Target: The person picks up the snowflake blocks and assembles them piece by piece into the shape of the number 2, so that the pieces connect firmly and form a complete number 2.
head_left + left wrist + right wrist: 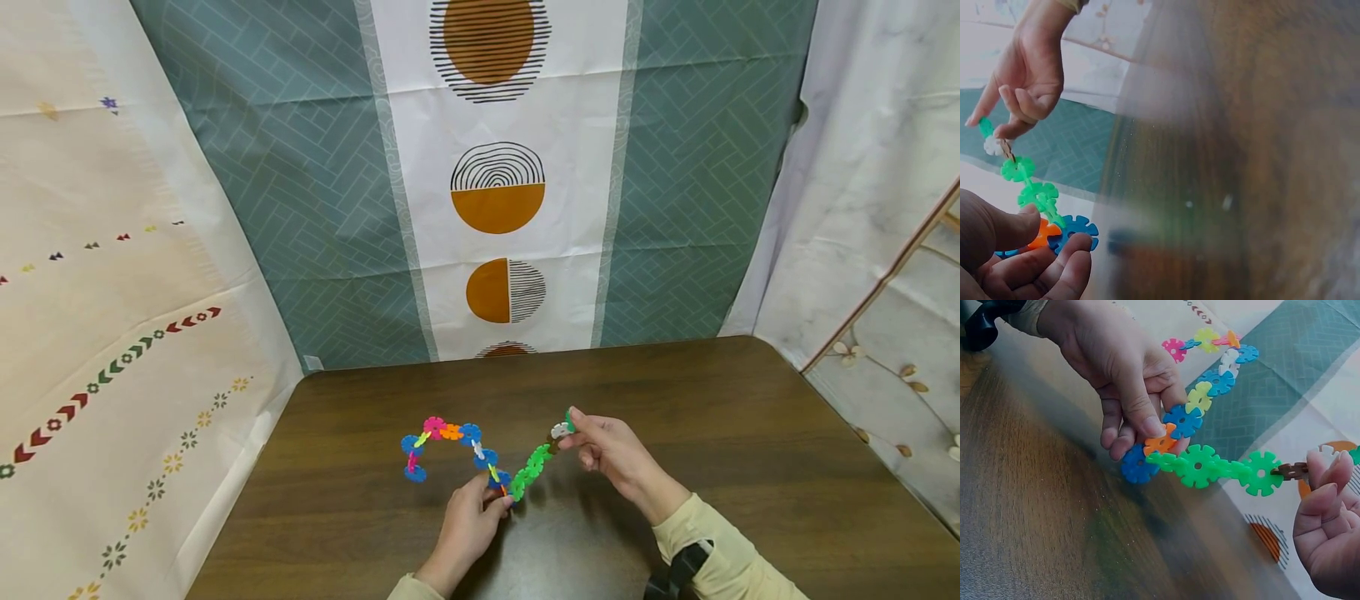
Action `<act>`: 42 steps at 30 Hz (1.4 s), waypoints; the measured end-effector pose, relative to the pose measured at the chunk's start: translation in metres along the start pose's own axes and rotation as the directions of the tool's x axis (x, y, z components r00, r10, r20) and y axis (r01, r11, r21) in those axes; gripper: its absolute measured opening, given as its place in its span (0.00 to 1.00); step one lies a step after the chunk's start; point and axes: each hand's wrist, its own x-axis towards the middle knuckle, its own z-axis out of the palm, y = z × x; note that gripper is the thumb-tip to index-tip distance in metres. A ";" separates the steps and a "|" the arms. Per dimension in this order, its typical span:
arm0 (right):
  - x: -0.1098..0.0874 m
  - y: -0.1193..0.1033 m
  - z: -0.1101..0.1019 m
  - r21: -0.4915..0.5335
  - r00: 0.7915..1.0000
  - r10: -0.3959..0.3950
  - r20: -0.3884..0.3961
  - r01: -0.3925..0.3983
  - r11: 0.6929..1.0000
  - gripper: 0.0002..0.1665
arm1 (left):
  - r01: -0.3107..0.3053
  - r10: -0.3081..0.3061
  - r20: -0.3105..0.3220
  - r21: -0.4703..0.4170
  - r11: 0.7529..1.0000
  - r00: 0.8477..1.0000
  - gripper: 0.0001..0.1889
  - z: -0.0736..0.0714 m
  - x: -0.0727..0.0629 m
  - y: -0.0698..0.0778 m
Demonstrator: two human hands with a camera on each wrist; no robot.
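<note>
A chain of notched plastic flower discs in several colours runs between both hands above the table. My left hand [468, 517] pinches it at an orange disc [1159, 440], beside a blue disc [1139, 464], at the bend. From there a green stretch [531, 471] rises to my right hand [615, 454], whose thumb and fingers pinch the far end. At that end are a brown disc [1291, 471], a white disc [993, 145] and a small green disc [985, 127], partly hidden by fingers. The chain's other arm curves away leftward past a pink disc [434, 427] to a blue disc [415, 473].
A dark brown wooden table [337, 533] with rounded corners lies beneath the hands. Behind it hangs a teal and white cloth [510, 125] with orange circle patterns. Patterned pale cloths hang at the left [97, 333] and right [862, 167].
</note>
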 end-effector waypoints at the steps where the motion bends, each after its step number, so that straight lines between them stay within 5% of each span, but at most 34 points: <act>1: 0.000 0.000 0.000 0.006 1.000 -0.002 0.005 0.002 1.000 0.19 | -0.001 0.001 -0.001 0.003 1.000 1.000 0.05 0.000 0.000 0.000; 14: -0.001 0.002 -0.004 0.035 0.999 -0.014 0.047 0.012 0.999 0.18 | -0.001 0.001 -0.014 0.039 0.999 1.000 0.05 0.002 0.001 -0.001; 42: -0.004 0.011 0.000 0.050 0.998 -0.011 -0.067 0.014 0.999 0.18 | -0.013 0.013 -0.027 0.003 1.000 1.000 0.06 0.002 -0.004 -0.001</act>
